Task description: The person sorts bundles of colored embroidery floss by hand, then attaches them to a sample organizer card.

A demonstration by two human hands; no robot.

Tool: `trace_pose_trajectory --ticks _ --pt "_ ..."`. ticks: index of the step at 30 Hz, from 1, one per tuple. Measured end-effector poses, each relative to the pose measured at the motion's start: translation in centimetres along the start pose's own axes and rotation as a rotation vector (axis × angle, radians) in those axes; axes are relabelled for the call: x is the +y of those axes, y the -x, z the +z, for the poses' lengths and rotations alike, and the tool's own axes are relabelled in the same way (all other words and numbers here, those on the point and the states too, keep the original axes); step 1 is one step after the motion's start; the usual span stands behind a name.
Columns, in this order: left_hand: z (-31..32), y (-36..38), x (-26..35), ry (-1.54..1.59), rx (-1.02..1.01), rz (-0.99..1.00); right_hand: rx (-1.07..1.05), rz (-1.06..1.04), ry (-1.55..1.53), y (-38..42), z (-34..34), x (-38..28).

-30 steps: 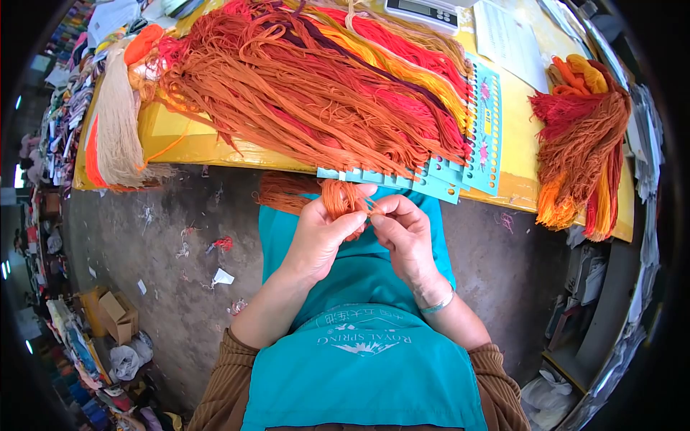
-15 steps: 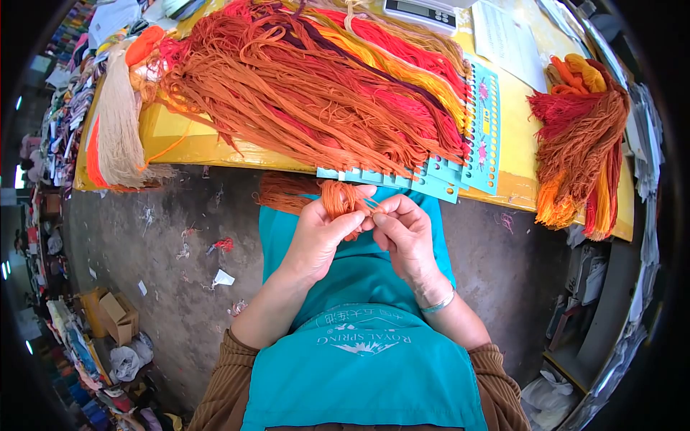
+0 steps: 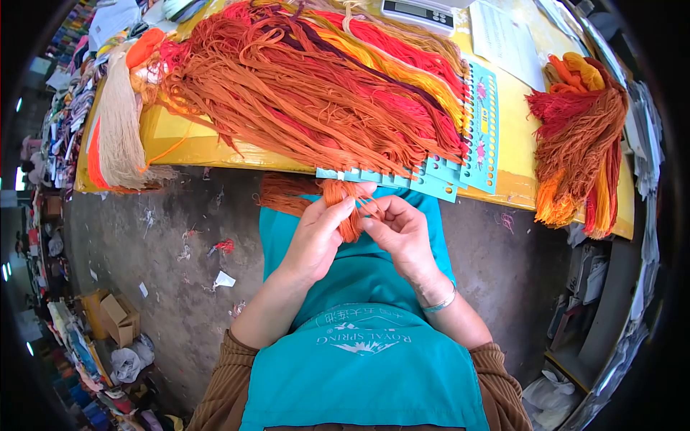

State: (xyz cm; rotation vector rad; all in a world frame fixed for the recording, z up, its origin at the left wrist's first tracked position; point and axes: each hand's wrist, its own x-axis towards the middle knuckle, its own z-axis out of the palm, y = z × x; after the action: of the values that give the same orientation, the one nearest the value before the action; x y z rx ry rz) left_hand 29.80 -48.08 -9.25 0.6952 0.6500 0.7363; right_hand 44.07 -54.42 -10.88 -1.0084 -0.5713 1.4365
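Note:
My left hand [image 3: 318, 231] is closed around a rust-orange thread bundle [image 3: 351, 228], thumb pressed on its front. My right hand [image 3: 402, 233] pinches some loose orange strands at the bundle's right side, thumb and index finger close together. The bundle's tail [image 3: 284, 194] trails left over my teal apron [image 3: 359, 388]. Just beyond my hands, along the table's near edge, lie teal cards with punched holes [image 3: 485, 129]. Long rust, red and yellow thread skeins [image 3: 309, 93] are spread across them.
On the yellow table [image 3: 514, 144] a second thread bunch [image 3: 581, 144] hangs over the right edge and beige threads [image 3: 121, 122] over the left. A digital scale [image 3: 420, 16] and a paper sheet [image 3: 507, 43] lie at the back. Scraps and a cardboard box [image 3: 118, 317] are on the floor.
My left thumb has shifted up onto the bundle's front. My right hand has moved slightly left, closer against the bundle, and the strands between my hands are less stretched.

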Motion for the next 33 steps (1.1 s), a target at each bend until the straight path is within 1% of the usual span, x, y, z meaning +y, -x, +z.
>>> trace_pose_trajectory --ticks 3,5,7,11,15,21,23,27,30,32,33 --pt "-0.3 0.0 -0.1 0.005 -0.044 -0.04 -0.005 0.01 0.071 0.0 -0.2 0.2" --pt "-0.2 0.0 -0.1 -0.083 -0.033 -0.022 0.004 0.022 0.119 0.0 -0.3 0.5" --pt "-0.2 0.0 -0.2 -0.106 -0.041 -0.002 0.026 -0.018 0.078 0.0 -0.3 0.6" --pt "-0.1 0.0 -0.4 -0.131 -0.049 0.046 0.029 -0.003 0.06 0.1 -0.4 0.6" --pt "-0.2 -0.1 -0.3 -0.127 -0.051 0.044 0.026 0.001 0.046 0.2 -0.4 0.5" --pt "-0.6 -0.1 -0.6 -0.124 -0.045 0.028 0.025 -0.02 0.033 0.3 -0.1 0.2" --pt "-0.8 0.0 -0.6 -0.089 -0.033 -0.022 0.016 -0.02 0.029 0.4 -0.2 0.0" --pt "-0.8 0.0 -0.5 -0.058 -0.048 -0.008 0.004 0.003 -0.015 0.3 -0.8 0.2" --pt "-0.6 0.0 -0.5 -0.074 -0.023 -0.022 -0.001 0.003 -0.028 0.3 -0.6 0.0" --pt "-0.5 0.2 -0.4 -0.193 -0.009 -0.054 -0.002 -0.006 -0.032 0.3 -0.7 0.1" --pt "-0.6 0.2 -0.4 -0.192 -0.009 -0.054 0.003 0.021 -0.012 0.4 -1.0 0.3"
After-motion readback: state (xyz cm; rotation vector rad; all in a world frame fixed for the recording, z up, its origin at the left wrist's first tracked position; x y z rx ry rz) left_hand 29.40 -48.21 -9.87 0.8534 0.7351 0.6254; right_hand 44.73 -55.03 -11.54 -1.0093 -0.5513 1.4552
